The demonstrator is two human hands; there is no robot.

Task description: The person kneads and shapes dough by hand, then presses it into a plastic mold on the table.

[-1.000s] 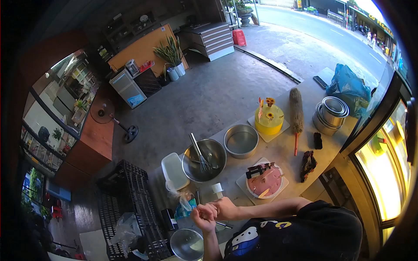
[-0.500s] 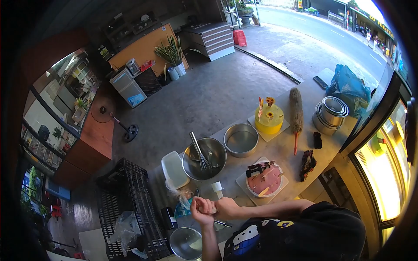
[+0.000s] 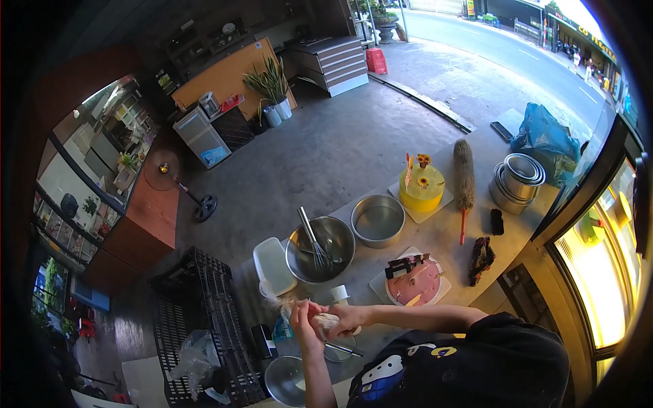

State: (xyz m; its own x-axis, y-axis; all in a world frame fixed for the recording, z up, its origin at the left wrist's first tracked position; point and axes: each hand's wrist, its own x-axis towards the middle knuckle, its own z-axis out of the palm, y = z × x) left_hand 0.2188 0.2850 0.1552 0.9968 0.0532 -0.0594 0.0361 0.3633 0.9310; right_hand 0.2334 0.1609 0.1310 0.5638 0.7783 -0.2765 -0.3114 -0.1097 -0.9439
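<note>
Right hand (image 3: 345, 316) pinched crumpled, pale, soft-looking wad (image 3: 327, 320), more exposed than second earlier; left hand (image 3: 306, 323) bent close alongside, grip unclear, handling still two-handed.

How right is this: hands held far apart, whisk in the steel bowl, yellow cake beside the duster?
Not apart: the head view shows the left hand and right hand together. Whisk in the steel bowl, yellow cake beside the duster: both right.
</note>
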